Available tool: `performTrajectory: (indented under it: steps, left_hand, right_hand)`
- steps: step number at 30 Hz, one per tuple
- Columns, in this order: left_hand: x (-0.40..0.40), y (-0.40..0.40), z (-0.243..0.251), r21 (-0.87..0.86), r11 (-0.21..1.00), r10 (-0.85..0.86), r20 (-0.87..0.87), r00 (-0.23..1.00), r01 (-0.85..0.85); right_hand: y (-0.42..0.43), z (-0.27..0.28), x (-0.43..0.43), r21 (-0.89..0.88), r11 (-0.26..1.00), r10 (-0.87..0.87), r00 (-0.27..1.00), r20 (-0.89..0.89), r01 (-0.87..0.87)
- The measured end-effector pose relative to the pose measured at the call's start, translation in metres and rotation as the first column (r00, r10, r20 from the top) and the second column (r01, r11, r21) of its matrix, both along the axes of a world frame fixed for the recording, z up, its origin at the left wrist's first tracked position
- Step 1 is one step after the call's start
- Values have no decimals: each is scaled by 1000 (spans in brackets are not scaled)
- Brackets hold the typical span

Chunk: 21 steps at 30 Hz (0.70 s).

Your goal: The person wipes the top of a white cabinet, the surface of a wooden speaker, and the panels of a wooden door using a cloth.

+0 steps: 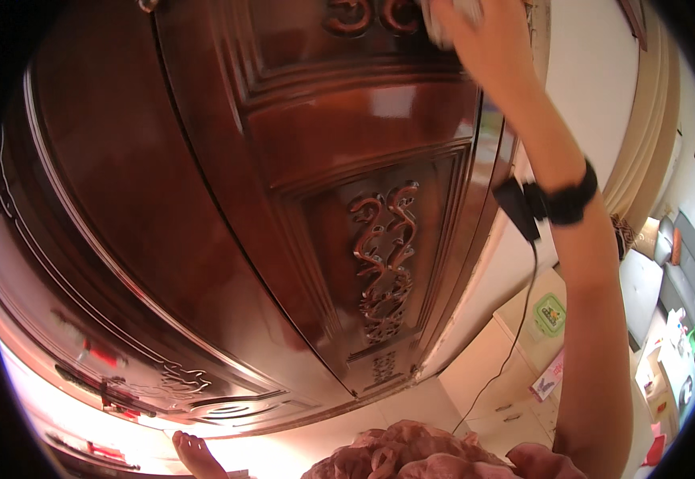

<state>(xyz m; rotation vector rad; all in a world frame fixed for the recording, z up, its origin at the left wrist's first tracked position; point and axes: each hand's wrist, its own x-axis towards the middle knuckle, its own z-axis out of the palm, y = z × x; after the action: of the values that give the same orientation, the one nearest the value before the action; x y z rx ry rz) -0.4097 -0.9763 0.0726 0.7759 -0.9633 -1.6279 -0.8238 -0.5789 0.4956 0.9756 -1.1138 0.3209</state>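
My right hand (pixel 494 45) is raised to the upper right edge of a glossy red-brown wooden door (pixel 347 132). It holds a whitish cloth (pixel 436 27) against the door's surface; the fingertips run off the top of the picture. Carved scrollwork (pixel 383 239) stands out from the door's lower panel, and more carving (pixel 371 15) lies beside the cloth. A black strap (pixel 569 194) circles my right wrist, with a small black device (pixel 516 206) on it and a thin cable (pixel 524 317) trailing down. My left hand is out of view.
The door's side panel (pixel 144 149) curves away to the left. A beige cabinet (pixel 485 359) bearing a green-lidded container (pixel 550 314) stands low on the right. Behind my arm are a curtain (pixel 647 132) and a grey sofa (pixel 686 281). My bare foot (pixel 198 455) shows at the bottom left.
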Motion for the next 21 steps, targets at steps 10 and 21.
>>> performTrajectory:
  steps: [10,21]
  left_hand:
    - [-89,26,33,-113,984,-140,6,990,140]
    - [-118,48,57,-133,974,-213,-240,947,185]
  right_hand:
    - [-60,-47,19,-35,984,170,979,-107,-175]
    - [-41,110,7,-164,938,259,930,-260,-307]
